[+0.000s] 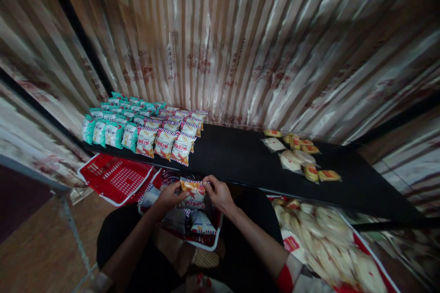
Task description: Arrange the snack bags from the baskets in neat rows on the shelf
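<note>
Between my two hands is a small snack bag (193,193), orange at the top with red print, held above a basket. My left hand (171,197) grips its left edge, and my right hand (217,196) pinches its upper right corner. Below them the red basket with a white rim (216,241) holds several more snack bags (202,222), some lying with their pale backs up. On the black shelf ahead, similar white and red snack bags (165,143) stand upright in rows. Teal snack bags (113,134) stand in rows to their left.
An empty-looking red basket (118,178) sits under the shelf at left. Yellow and white packets (292,159) lie on the right part of the black shelf (237,155). A basket of pale wrapped packets (326,233) stands at lower right. A striped curtain (220,46) hangs behind.
</note>
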A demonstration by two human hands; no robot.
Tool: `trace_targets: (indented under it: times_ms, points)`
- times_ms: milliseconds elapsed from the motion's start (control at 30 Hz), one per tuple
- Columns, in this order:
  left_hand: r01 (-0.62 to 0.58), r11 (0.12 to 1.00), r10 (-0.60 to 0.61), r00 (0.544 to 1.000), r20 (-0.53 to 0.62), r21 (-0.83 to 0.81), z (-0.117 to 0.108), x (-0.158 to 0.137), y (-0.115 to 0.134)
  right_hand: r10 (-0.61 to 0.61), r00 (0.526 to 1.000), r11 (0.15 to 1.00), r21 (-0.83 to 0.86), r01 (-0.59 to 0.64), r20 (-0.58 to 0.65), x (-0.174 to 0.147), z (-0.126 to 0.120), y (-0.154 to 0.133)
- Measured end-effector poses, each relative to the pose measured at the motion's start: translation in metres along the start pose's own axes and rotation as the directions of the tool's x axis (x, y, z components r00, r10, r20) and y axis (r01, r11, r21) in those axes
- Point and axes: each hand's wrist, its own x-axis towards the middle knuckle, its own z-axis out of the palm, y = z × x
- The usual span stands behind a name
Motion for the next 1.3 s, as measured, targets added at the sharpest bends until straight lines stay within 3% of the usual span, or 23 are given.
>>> trace_targets:
  times_ms: [133,267,333,433,533,633,733,800,867,900,1000,1067,1100,1200,1300]
  points:
    - [-0.004,0.993,0.008,0.999,0.034,-0.117,0.023,0.01,0.009,0.107,0.988,0.988,0.122,-0.094,-0.109,-0.008,-0.018,0.016]
    - [0.039,0.999,-0.037,0.996,-0.082,0.031,0.038,0.015,0.019,0.276,0.936,0.898,0.406,-0.17,-0.218,-0.018,-0.027,0.034]
    - [0.099,0.994,-0.091,0.983,-0.158,0.041,0.045,0.018,0.024,0.381,0.888,0.806,0.564,-0.181,-0.259,-0.023,-0.03,0.039]
    - [0.132,0.964,-0.185,0.956,-0.229,-0.229,0.059,0.025,0.034,0.51,0.813,0.649,0.746,-0.149,-0.281,-0.03,-0.032,0.04]
    - [0.067,0.844,-0.229,0.942,-0.244,-0.532,0.075,0.034,0.047,0.63,0.741,0.458,0.882,-0.11,-0.235,-0.034,-0.031,0.038]
    - [0.055,0.735,-0.233,0.956,-0.175,-0.676,0.09,0.04,0.062,0.722,0.677,0.259,0.963,-0.072,-0.143,-0.036,-0.026,0.037]
    - [0.069,0.659,-0.268,0.952,-0.147,-0.749,0.101,0.044,0.072,0.762,0.643,0.136,0.99,-0.041,-0.078,-0.038,-0.021,0.037]
    - [0.069,0.653,-0.286,0.945,-0.161,-0.754,0.104,0.046,0.076,0.762,0.646,0.111,0.992,-0.054,-0.05,-0.041,-0.018,0.04]
    - [0.083,0.709,-0.277,0.946,-0.169,-0.7,0.101,0.05,0.079,0.75,0.659,0.168,0.981,-0.095,-0.065,-0.046,-0.016,0.045]
    - [0.095,0.756,-0.258,0.953,-0.161,-0.648,0.097,0.053,0.08,0.739,0.666,0.238,0.964,-0.116,-0.102,-0.049,-0.016,0.048]
    - [0.088,0.918,-0.138,0.985,-0.104,-0.386,0.079,0.062,0.084,0.649,0.683,0.581,0.798,-0.161,-0.335,-0.058,-0.023,0.059]
    - [0.022,0.99,-0.031,0.998,-0.059,-0.139,0.065,0.068,0.089,0.507,0.715,0.804,0.564,-0.19,-0.482,-0.06,-0.034,0.064]
    - [-0.017,1.0,0.016,1.0,-0.026,-0.019,0.058,0.071,0.093,0.427,0.744,0.874,0.444,-0.195,-0.514,-0.06,-0.04,0.065]
    - [-0.13,0.969,0.106,0.987,0.122,0.208,0.044,0.077,0.11,0.252,0.85,0.961,0.222,-0.164,-0.462,-0.051,-0.06,0.065]
    - [-0.21,0.94,0.146,0.96,0.241,0.269,0.037,0.084,0.131,0.224,0.922,0.964,0.211,-0.162,-0.315,-0.036,-0.073,0.063]
